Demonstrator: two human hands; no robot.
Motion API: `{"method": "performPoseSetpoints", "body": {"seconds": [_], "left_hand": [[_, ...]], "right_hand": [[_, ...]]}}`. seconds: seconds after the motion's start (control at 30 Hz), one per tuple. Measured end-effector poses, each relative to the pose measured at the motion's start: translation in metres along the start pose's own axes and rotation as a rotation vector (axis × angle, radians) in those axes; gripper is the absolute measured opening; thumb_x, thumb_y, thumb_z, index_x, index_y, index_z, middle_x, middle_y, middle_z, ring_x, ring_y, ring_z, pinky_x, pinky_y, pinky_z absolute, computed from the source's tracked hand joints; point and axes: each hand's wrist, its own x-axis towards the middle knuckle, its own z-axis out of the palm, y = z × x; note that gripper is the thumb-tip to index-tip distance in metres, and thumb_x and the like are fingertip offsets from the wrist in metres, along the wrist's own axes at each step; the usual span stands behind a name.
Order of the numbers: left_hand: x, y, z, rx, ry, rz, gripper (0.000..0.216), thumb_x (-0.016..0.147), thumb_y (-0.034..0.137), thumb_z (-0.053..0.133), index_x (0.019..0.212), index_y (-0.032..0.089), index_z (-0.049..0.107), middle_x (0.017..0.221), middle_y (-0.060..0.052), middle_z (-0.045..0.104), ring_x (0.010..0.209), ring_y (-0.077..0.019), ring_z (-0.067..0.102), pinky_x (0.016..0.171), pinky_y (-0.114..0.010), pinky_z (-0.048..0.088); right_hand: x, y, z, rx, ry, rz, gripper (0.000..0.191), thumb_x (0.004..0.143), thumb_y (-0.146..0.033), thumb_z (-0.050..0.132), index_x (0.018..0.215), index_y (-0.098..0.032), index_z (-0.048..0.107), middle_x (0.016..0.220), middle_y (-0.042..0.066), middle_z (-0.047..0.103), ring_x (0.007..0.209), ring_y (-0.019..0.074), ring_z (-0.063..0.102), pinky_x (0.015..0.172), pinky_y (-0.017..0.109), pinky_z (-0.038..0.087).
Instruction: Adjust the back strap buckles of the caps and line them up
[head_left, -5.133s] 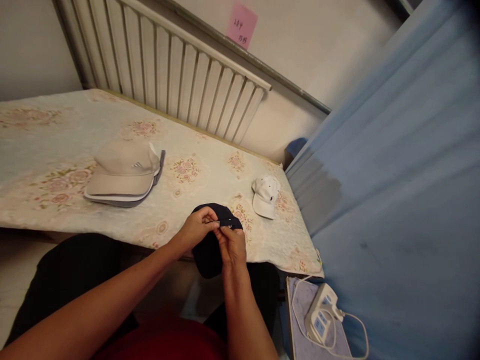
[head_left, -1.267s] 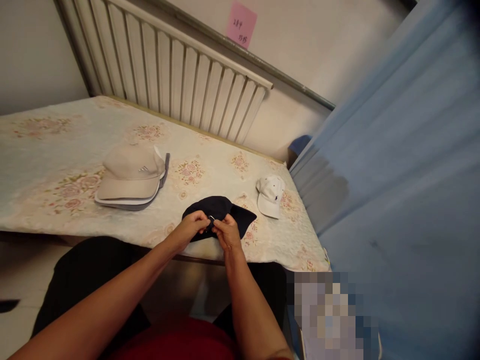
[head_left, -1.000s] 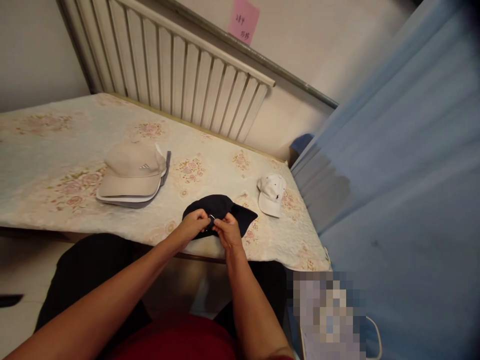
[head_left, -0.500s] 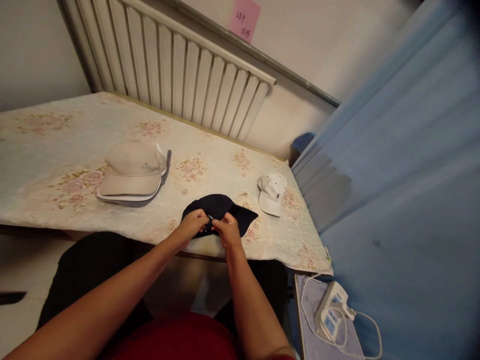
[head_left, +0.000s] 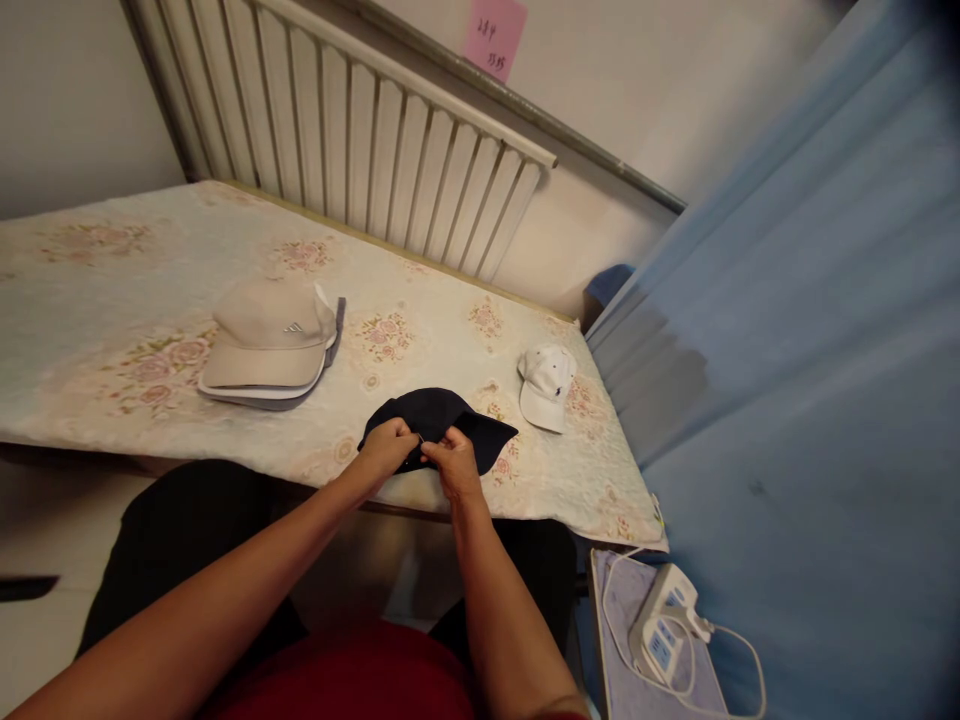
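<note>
Table (head_left: pixel 112 300): flowered cloth, fills left and centre of frame. Radiator (head_left: pixel 360 130): upper centre, behind table. Cap stack (head_left: pixel 266 345): tan on top, centre left. Navy cap (head_left: pixel 439 420): near table edge, centre. White cap (head_left: pixel 546 385): right of navy cap, apart. Left hand (head_left: pixel 386 450), right hand (head_left: pixel 450 468): both pinch navy cap's near rim, fingertips meeting.
</note>
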Motion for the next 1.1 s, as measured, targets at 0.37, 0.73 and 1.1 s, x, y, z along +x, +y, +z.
{"method": "performPoseSetpoints", "body": {"seconds": [0.37, 0.73, 1.1], "left_hand": [[-0.005, -0.003, 0.003, -0.103, 0.006, -0.065, 0.022, 0.070, 0.032, 0.059, 0.063, 0.021, 0.041, 0.046, 0.008, 0.046, 0.041, -0.0090, 0.045, 0.045, -0.022, 0.035], [-0.011, 0.001, 0.002, -0.297, -0.045, -0.090, 0.022, 0.065, 0.024, 0.067, 0.064, 0.018, 0.046, 0.055, 0.006, 0.054, 0.052, -0.0085, 0.056, 0.056, -0.022, 0.047], [-0.011, -0.007, -0.004, -0.372, -0.113, -0.078, 0.027, 0.061, 0.029, 0.073, 0.068, 0.017, 0.050, 0.062, 0.005, 0.057, 0.060, -0.0106, 0.062, 0.066, -0.026, 0.051]], "right_hand": [[-0.002, 0.000, 0.001, -0.028, 0.001, 0.017, 0.019, 0.060, -0.023, 0.074, 0.071, -0.019, 0.059, 0.058, -0.008, 0.053, 0.049, 0.0069, 0.047, 0.051, 0.021, 0.045], [-0.004, 0.000, -0.001, -0.063, 0.013, 0.022, 0.028, 0.059, -0.023, 0.074, 0.059, -0.020, 0.046, 0.050, -0.011, 0.043, 0.048, 0.0071, 0.046, 0.048, 0.020, 0.038], [-0.009, -0.007, 0.004, 0.099, -0.018, 0.052, 0.018, 0.058, -0.019, 0.071, 0.064, -0.020, 0.055, 0.052, -0.010, 0.046, 0.047, 0.0065, 0.043, 0.053, 0.020, 0.044]]}}
